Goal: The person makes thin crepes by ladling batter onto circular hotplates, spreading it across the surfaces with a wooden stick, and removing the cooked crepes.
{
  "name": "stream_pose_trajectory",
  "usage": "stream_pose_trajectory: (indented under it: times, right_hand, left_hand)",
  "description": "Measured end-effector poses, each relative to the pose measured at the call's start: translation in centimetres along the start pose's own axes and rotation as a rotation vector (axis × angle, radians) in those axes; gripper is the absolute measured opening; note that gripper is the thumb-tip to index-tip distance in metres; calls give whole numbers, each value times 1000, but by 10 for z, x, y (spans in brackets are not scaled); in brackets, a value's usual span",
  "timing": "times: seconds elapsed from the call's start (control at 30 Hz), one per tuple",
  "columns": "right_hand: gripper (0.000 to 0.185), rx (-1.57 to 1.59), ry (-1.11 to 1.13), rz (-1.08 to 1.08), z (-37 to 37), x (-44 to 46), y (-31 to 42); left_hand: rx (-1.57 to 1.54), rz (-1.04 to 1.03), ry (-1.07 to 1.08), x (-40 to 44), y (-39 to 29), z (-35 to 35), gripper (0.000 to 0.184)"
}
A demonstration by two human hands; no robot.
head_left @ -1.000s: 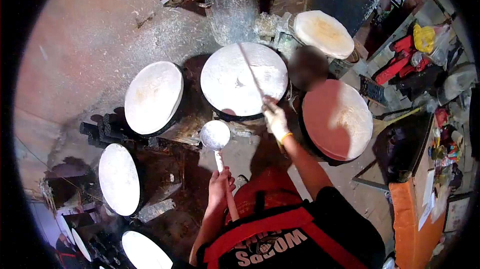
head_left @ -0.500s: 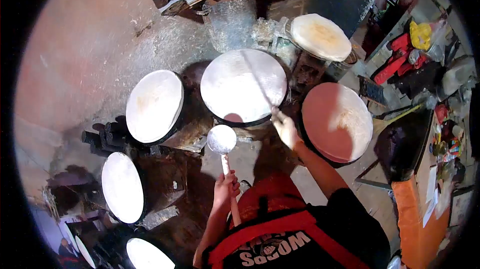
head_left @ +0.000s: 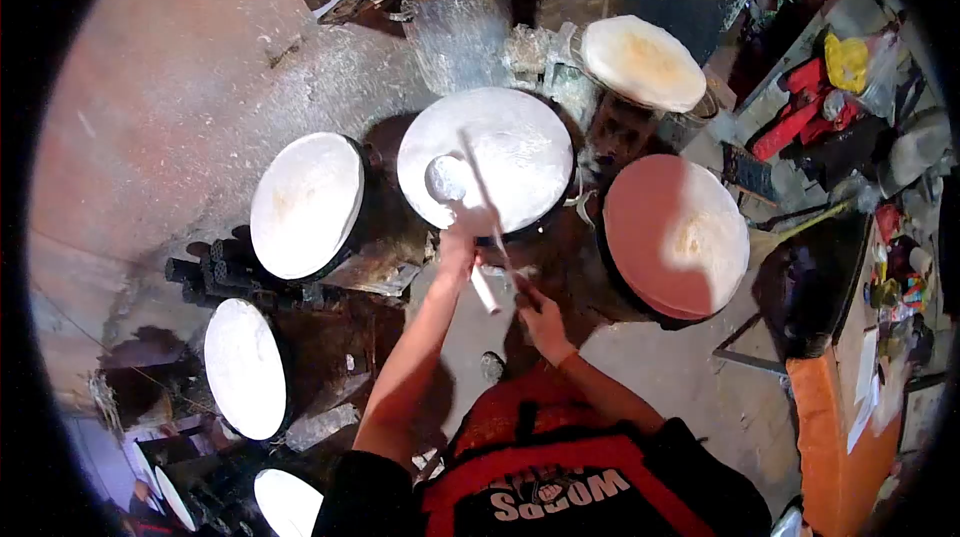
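Observation:
The centre round pan (head_left: 520,152) has a white, wet-looking surface. My left hand (head_left: 458,249) is closed round the pale handle of a ladle (head_left: 447,179), whose round bowl is over the left part of that pan. A long thin stick (head_left: 482,187) is gripped in my right hand (head_left: 543,322), below the pan's front edge. The stick slants up and left across the white surface, its far end near the middle of the pan. Whether ladle and stick touch the surface, I cannot tell.
Another white-topped pan (head_left: 307,205) lies to the left, with a white oval pan (head_left: 245,369) below it. At the right is a partly shadowed pan (head_left: 675,237), and behind it a browned round (head_left: 643,64). A grey bucket (head_left: 458,37) stands behind the centre pan.
My left hand has moved up and forward, bringing the ladle from below the pan to over it. My right hand has drawn back down and left with the stick.

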State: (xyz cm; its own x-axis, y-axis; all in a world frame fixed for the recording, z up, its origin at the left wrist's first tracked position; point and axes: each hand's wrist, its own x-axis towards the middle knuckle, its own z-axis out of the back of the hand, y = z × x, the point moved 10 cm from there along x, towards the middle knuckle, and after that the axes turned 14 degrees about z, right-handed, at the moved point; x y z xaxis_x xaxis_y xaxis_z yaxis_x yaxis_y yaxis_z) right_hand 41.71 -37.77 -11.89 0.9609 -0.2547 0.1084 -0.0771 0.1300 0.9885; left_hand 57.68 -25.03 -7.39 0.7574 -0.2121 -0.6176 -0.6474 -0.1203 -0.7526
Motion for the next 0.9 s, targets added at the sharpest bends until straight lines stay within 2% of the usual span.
stream_pose_trajectory:
  times: [0.07, 0.1, 0.17, 0.23, 0.27, 0.3, 0.33, 0.37, 0.43, 0.5, 0.53, 0.57, 0.63, 0.7, 0.77, 0.8, 0.9]
  right_hand:
    - [36, 175, 54, -80, -18, 7, -7]
    - [35, 196, 69, -108, -18, 12, -26]
    - [33, 241, 3, 55, 7, 31, 12]
    - [32, 194, -104, 163, 37, 46, 35]
    - [31, 124, -183, 185, 53, 51, 39]
    - [33, -60, -157, 171, 54, 47, 39]
    - [34, -244, -131, 155, 54, 44, 39]
    - [37, -485, -6, 158, 39, 27, 38]
    - [37, -567, 253, 216, 2, -14, 51]
    - [32, -260, 235, 230, -9, -24, 50]
    - [31, -107, 223, 239, -12, -25, 50]
    - [33, -4, 189, 42, -5, -24, 35]
    - [38, 206, 115, -349, 17, -20, 9]
    - [31, 483, 55, -270, 23, -5, 16]
    - [29, 747, 53, -448, 17, -10, 8]
    - [28, 759, 187, -482, 12, -11, 5]
    - [36, 642, 102, -544, 27, -23, -2]
  left_hand:
    - [-177, 123, 7, 21, 7, 11, 11]
    - [-481, 311, 150, 20, 7, 15, 10]
    - [-991, 874, 712, -48, -20, -13, 15]
    - [-728, 498, 508, -84, -43, 13, 17]
    - [-692, 462, 507, -99, -51, 14, 17]
    - [-659, 425, 508, -107, -56, 16, 17]
    - [-684, 463, 509, -109, -53, 18, 15]
    - [-709, 502, 510, -111, -51, 21, 14]
    - [-813, 599, 543, -115, -37, 32, 9]
    - [-875, 584, 597, -131, -23, 40, 5]
    - [-848, 520, 543, -137, -13, 54, 6]
    - [-820, 456, 488, -144, -3, 68, 6]
    - [-893, 499, 391, -154, 33, 92, 4]
    - [-619, 412, 126, -160, 63, 125, 5]
    - [-734, 516, 257, -165, 96, 129, 8]
    - [-740, 453, 257, -165, 98, 131, 9]
    - [-1102, 599, 206, -168, 127, 143, 10]
